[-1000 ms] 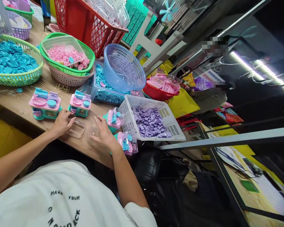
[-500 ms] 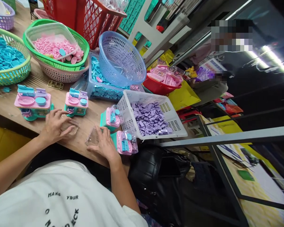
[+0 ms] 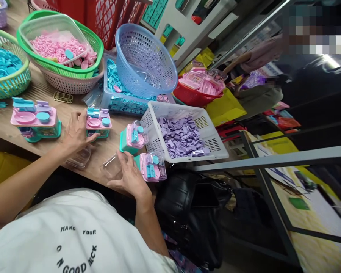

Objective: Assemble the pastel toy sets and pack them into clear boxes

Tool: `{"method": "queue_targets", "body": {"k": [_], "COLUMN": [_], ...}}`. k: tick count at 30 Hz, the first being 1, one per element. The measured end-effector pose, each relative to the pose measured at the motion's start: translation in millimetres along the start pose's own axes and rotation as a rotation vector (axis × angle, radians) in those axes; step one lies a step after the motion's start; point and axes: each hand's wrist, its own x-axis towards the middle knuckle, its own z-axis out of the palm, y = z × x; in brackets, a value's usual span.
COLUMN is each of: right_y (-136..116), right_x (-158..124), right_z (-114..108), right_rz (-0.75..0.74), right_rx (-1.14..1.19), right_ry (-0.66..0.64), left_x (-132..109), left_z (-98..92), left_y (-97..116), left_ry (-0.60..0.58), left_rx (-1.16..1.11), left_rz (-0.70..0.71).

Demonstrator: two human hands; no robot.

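Observation:
My left hand (image 3: 76, 132) has its thumb and fingers around the near left side of a small pink-and-teal toy kitchen (image 3: 98, 123). Below that hand, a clear plastic cover (image 3: 80, 157) lies at the table's front edge. A second clear cover (image 3: 112, 166) rests beside my right hand (image 3: 129, 172), whose fingers are spread and touch its right side. To the left stands another toy kitchen (image 3: 35, 118) without a cover. Two toy kitchens with clear covers, one upper (image 3: 133, 136) and one lower (image 3: 152, 167), are just right of my right hand.
Behind are a green basket of pink parts (image 3: 98, 41), a blue basket (image 3: 146, 60) and a basket of blue parts (image 3: 28, 76). A white basket (image 3: 220, 149) holds purple pieces. A black bag (image 3: 176, 197) sits beside the table; a person (image 3: 261, 57) is farther back.
My left hand has moved up from the left clear cover to the small uncovered toy kitchen, which sits slightly farther right. My right hand stays by the other cover. The camera view has shifted slightly.

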Motion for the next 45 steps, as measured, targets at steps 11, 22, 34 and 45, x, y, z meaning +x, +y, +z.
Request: {"method": "queue_targets", "body": {"k": [11, 22, 34, 45], "right_y": [-15, -4, -3, -47], "right_x": [0, 19, 0, 75], "right_z": [-6, -5, -39, -80], "right_rz": [-0.021, -0.267, -0.327, -0.343], "right_rx": [-0.024, 0.028, 0.416, -0.051], "right_ry": [0.027, -0.123, 0.037, 0.240], "left_x": [11, 34, 44, 41], "left_z": [11.4, -2.3, 38.7, 55.9], "left_y": [-19, -38, -15, -25], "left_ry": [-0.147, -0.540, -0.474, -0.580], "left_rx": [-0.112, -0.387, -0.497, -0.506], "left_rz": [0.096, 0.260, 0.456, 0.571]}}
